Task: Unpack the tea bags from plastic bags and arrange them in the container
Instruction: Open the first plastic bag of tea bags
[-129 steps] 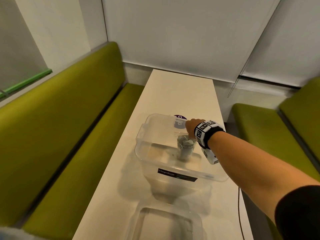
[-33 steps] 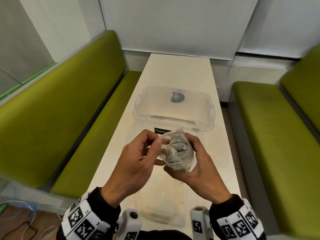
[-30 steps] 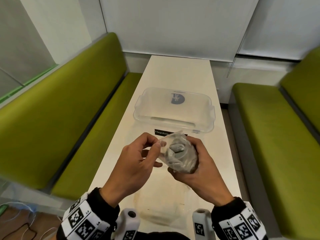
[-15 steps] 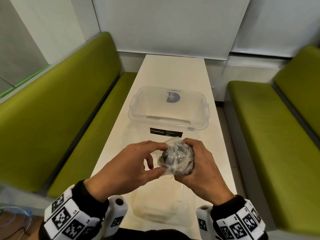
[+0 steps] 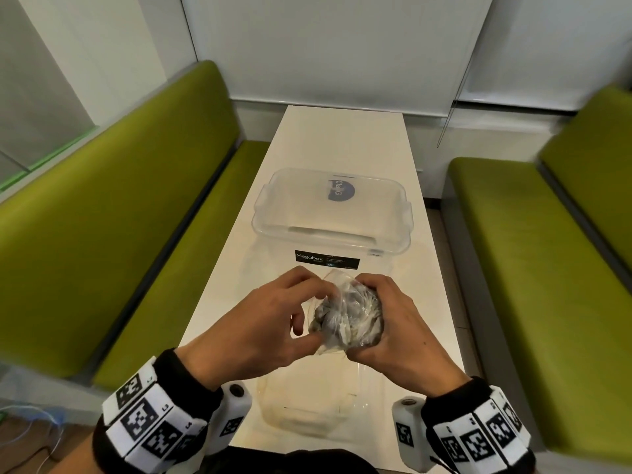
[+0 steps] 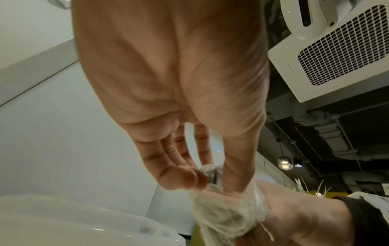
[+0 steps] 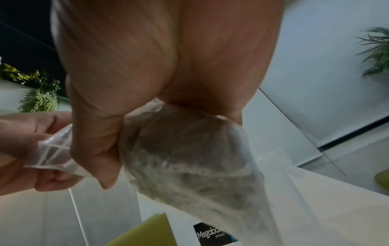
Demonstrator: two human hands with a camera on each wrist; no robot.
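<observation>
Opening the tea pouch, just short of the container (image 5: 331,213)

Our right hand (image 5: 396,323) cups the soft, crinkly plastic bag (image 5: 345,313); our left hand (image 5: 270,323) pinches its slippery mouth, where we should pull.

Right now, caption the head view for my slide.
Both hands, left hand and right hand, grip a clear plastic bag of tea bags above the table, near the open container.
</observation>
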